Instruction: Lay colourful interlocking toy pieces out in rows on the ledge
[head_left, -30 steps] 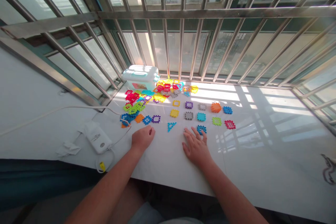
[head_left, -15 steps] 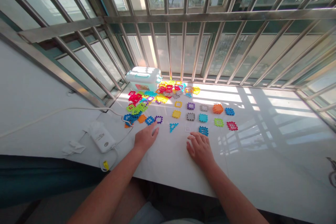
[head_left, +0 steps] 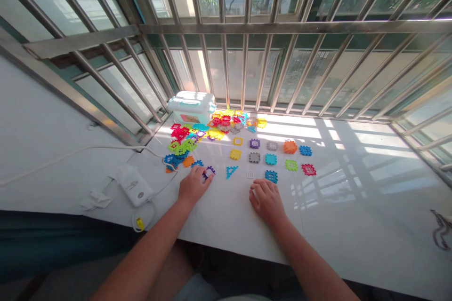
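My left hand has its thumb and fingers closed on the edge of a purple square building tile with a hollow middle and notched sides. Partly behind those fingers lies a blue tile. My right hand rests on the white surface, fingers loosely bent and apart, holding nothing. Just beyond its fingertips are a small white window-like piece and a blue square tile. Between the hands lies a blue triangular tile.
Rows of single tiles, among them a grey tile and a red tile, lie beyond my right hand. A tile heap sits by a lidded box. A white power bank with cables is at left; metal bars line the back.
My left fingers have closed on the purple tile, and it has shifted toward me and slightly left. My right hand stays in about the same place; the view has tilted slightly.
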`<state>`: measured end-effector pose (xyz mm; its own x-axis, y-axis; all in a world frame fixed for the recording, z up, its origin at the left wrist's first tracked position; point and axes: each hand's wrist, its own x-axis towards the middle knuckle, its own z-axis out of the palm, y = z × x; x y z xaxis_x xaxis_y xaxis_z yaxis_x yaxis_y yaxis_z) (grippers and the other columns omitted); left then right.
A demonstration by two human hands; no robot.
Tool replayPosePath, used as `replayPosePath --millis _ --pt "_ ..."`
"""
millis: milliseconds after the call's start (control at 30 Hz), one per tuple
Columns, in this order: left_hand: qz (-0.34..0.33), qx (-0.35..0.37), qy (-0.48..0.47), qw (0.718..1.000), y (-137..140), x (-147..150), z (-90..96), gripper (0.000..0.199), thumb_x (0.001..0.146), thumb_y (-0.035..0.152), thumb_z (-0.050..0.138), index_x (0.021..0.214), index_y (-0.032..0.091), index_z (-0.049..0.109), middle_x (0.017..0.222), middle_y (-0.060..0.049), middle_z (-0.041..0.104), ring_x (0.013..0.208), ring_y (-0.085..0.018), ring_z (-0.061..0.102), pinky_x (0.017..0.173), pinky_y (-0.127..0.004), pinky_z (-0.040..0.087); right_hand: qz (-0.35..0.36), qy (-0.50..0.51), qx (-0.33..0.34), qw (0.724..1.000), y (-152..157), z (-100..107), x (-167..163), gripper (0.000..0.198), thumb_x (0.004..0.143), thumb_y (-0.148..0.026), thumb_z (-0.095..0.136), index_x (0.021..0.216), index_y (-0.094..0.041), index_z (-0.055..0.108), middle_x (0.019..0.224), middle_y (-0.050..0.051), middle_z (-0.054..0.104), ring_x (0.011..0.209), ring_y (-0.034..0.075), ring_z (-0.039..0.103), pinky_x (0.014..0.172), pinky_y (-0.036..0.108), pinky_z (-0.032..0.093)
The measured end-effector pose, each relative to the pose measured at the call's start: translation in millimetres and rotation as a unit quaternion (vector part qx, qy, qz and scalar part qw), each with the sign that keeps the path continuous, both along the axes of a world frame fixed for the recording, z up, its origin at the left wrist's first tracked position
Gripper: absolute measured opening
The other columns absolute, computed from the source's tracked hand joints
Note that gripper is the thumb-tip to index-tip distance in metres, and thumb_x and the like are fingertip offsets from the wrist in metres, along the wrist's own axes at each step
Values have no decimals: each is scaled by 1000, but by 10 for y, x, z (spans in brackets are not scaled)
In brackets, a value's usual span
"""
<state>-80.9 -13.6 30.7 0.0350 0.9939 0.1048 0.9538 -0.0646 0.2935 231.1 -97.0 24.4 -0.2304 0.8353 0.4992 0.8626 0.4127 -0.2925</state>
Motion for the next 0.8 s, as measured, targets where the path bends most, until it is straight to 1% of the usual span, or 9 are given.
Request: replayPosePath --millis 133,233,300,400,433,500,633,700,800 --pt "-33 24 -32 999 -2 -38 -35 29 100 55 69 102 26 66 140 -6 67 121 -23 68 83 -29 51 3 2 -1 1000 11 11 9 8 102 -19 63 108 -22 68 118 10 73 118 29 61 106 45 44" --pt "-66 40 -66 995 10 -87 -58 22 104 49 63 108 27 65 140 -5 69 126 -21 66 91 -28 52 2 -2 -2 1000 -3 19 7 8 103 -20 62 107 -22 69 118 10 73 118 29 61 105 45 44" --pt "-46 45 -76 995 26 -112 -64 22 109 43 53 116 25 64 129 -6 73 119 -21 69 91 -29 51 9 -7 -6 1000 -10 21 -41 9 103 -20 62 108 -22 70 119 10 73 118 29 61 106 45 43" --pt "40 27 -31 998 47 -104 -57 35 113 37 35 114 21 67 108 -10 76 101 -24 72 83 -32 49 39 -6 -19 999 45 25 -240 11 105 -23 60 110 -23 71 123 9 74 120 27 61 108 45 42" --pt "59 10 -3 998 50 -90 -53 42 114 38 31 111 20 69 103 -11 76 96 -25 72 80 -32 48 51 -6 -26 998 93 29 -339 13 106 -25 60 112 -23 71 125 9 75 122 27 61 108 45 42" --pt "69 -26 44 996 51 -53 -45 55 115 42 26 106 19 74 97 -13 77 91 -26 73 77 -33 46 74 -15 -46 996 239 45 -564 18 108 -29 60 120 -23 71 135 10 74 128 28 60 111 47 40" --pt "60 -51 71 994 42 -14 -14 71 116 46 18 100 17 80 99 -17 80 90 -27 74 75 -33 44 122 -42 -101 987 652 111 -981 40 102 -38 71 139 -23 66 155 11 64 146 35 50 120 54 34" --pt "67 -61 77 993 38 -16 14 72 116 44 16 101 16 81 100 -18 80 91 -28 75 75 -34 44 150 -51 -130 979 841 152 -1127 50 97 -40 78 142 -23 63 152 12 66 150 36 47 121 55 33" --pt "72 -77 80 991 37 -21 57 71 116 43 17 103 16 81 102 -17 81 92 -27 75 75 -33 44 176 -73 -163 968 1010 213 -1260 49 92 -36 83 136 -23 65 135 10 75 141 34 55 117 52 37"
